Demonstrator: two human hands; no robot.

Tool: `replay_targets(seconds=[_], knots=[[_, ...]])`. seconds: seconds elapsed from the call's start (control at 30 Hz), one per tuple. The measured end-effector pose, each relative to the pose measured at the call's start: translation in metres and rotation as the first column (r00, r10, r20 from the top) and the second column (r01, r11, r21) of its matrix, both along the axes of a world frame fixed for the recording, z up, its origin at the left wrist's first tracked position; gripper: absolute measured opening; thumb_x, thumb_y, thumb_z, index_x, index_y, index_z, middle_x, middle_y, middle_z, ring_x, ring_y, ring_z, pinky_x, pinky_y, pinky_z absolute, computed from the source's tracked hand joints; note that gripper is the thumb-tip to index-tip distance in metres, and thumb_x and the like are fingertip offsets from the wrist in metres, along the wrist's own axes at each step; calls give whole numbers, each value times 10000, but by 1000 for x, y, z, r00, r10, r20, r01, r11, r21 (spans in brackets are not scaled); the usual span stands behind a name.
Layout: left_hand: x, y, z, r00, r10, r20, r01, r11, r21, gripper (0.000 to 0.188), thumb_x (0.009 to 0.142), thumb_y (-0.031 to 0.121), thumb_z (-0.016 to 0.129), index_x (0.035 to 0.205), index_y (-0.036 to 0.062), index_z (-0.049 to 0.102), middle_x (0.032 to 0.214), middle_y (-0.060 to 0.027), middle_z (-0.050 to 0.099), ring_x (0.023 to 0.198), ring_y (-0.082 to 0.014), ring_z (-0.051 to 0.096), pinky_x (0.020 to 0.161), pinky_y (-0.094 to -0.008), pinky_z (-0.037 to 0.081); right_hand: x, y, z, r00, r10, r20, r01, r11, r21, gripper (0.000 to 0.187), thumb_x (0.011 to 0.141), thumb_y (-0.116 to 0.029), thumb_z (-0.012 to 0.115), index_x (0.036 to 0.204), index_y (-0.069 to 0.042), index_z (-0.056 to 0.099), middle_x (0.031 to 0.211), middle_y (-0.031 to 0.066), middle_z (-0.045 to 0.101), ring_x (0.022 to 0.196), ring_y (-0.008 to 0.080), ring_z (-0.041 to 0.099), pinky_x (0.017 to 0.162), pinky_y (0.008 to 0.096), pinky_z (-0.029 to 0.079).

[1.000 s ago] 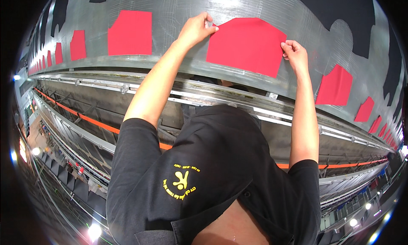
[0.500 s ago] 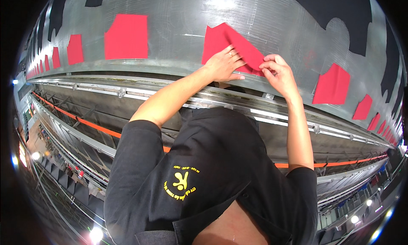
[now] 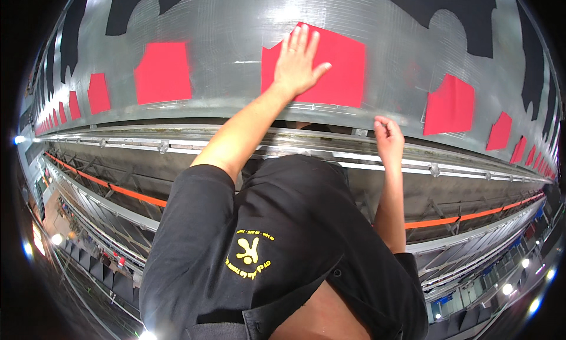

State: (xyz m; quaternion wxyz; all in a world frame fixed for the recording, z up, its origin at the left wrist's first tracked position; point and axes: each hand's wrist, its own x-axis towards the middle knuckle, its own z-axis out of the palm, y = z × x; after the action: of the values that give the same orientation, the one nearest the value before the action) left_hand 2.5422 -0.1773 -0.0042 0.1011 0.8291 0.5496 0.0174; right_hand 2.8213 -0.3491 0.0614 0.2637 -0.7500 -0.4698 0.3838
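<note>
A red cut fabric piece (image 3: pixel 339 69) lies flat on the long grey table (image 3: pixel 227 51) in front of me. My left hand (image 3: pixel 299 63) rests palm down on its left half, fingers spread. Just off the table's near edge, to the right of that piece, is my right hand (image 3: pixel 389 136). Its fingers are loosely curled and I see nothing between them. The nearest piece on the right is another red fabric piece (image 3: pixel 449 107), with a crease down it. To the left lies a similar red piece (image 3: pixel 163 74).
More red pieces (image 3: pixel 99 93) run in a row along the near side of the table both ways. Black fabric pieces (image 3: pixel 466 15) lie farther back. A metal rail (image 3: pixel 218 144) borders the near edge, and an orange strip (image 3: pixel 130 192) runs behind me.
The red piece's folded right side now lies flat. My left hand has moved up across it with fingers spread. My right hand has let go and drawn back toward me.
</note>
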Motion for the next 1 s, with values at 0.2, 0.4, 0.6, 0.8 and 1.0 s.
replay_targets(seconds=[0.2, 0.4, 0.6, 0.8, 1.0], knots=[[94, -51, 7, 934, -305, 185, 319, 947, -50, 845, 1009, 685, 417, 1643, 140, 297, 1719, -161, 223, 1605, -333, 148, 1298, -529, 76, -39, -43, 32, 999, -21, -33, 19, 998, -66, 143, 975, -107, 720, 1096, -34, 747, 935, 9, 649, 732, 60, 533, 667, 225, 465], [26, -29, 5, 975, -189, 120, 195, 980, -38, 826, 1030, 692, 329, 1660, 164, 250, 1735, -115, 196, 1610, -292, 142, 1307, -499, 65, -64, -85, 35, 996, -74, -46, 67, 988, -142, 150, 978, -103, 716, 1105, -29, 749, 919, 3, 645, 730, 39, 526, 671, 218, 464], [-96, -32, 2, 995, 42, 88, -43, 999, 4, 843, 1031, 675, 383, 1652, 118, 265, 1700, -188, 250, 1595, -306, 188, 1301, -494, 103, -82, -84, 60, 996, 89, 13, -87, 988, -124, 172, 971, -109, 720, 1120, -27, 743, 986, 45, 713, 752, 97, 592, 717, 255, 505], [-77, -50, 9, 995, -23, -96, 20, 999, -34, 951, 1020, 726, 305, 1651, 24, 193, 1723, -188, 177, 1612, -311, 104, 1308, -489, 58, -90, -109, 77, 995, 83, 53, -76, 990, -116, 191, 962, -110, 724, 1132, -25, 743, 996, 59, 722, 756, 104, 606, 719, 256, 515], [-4, -85, 21, 971, -236, 45, 239, 967, -88, 992, 1000, 731, 359, 1633, -20, 220, 1719, -210, 171, 1610, -348, 95, 1307, -497, 73, -76, -129, 92, 998, 64, 26, -59, 987, -152, 195, 969, -133, 727, 1125, -17, 742, 993, 71, 712, 794, 130, 633, 738, 271, 523]])
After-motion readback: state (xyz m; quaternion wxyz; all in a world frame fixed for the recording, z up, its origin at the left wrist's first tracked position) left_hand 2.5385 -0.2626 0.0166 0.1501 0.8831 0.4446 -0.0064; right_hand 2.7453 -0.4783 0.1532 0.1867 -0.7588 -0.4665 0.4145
